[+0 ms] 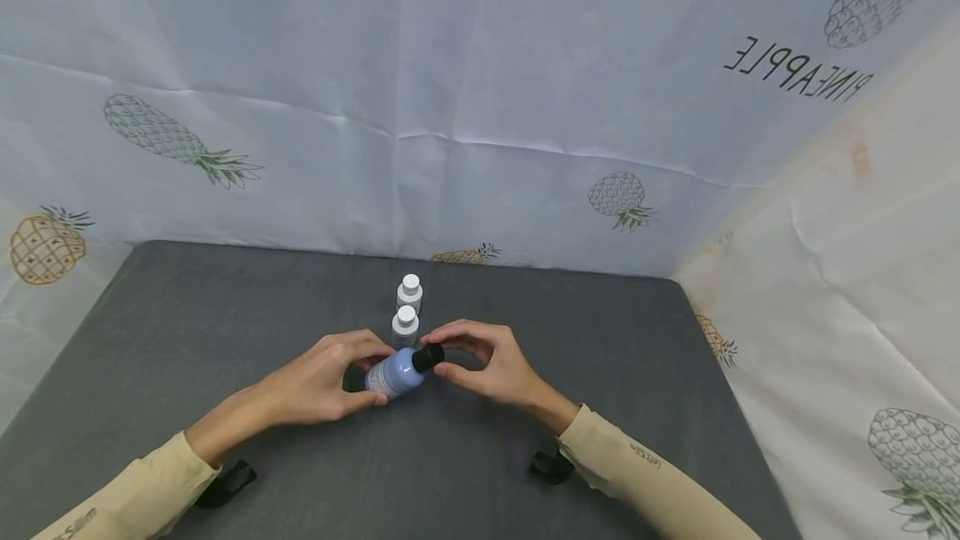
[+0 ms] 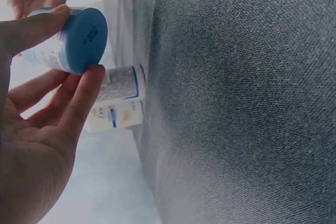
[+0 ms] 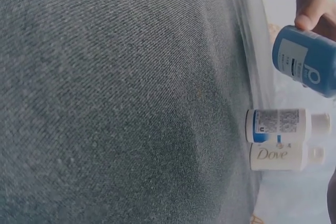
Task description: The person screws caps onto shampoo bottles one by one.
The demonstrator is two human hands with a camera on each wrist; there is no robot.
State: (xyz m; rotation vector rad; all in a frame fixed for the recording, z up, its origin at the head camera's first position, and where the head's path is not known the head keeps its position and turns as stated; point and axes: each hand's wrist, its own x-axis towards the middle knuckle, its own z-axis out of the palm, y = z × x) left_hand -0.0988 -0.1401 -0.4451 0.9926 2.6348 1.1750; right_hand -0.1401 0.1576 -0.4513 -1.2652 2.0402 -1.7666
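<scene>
A blue bottle [image 1: 397, 373] with a black cap [image 1: 428, 357] is held tilted above the table, its cap toward the right. My left hand [image 1: 326, 377] grips it near the base, thumb on one side and fingers on the other; its blue bottom [image 2: 86, 40] faces the left wrist camera. Thumb and fingertips of my right hand [image 1: 487, 361] lie on either side of the cap. Just beyond the blue bottle, two white bottles [image 1: 405, 327] stand upright one behind the other; one shows a Dove label [image 3: 272, 154] in the right wrist view.
The dark grey table [image 1: 300, 298] ends at a pale cloth backdrop [image 1: 495, 65] printed with pineapples. A second cloth [image 1: 840, 315] hangs along the right side. Black straps [image 1: 551, 467] sit at both wrists, below the beige sleeves.
</scene>
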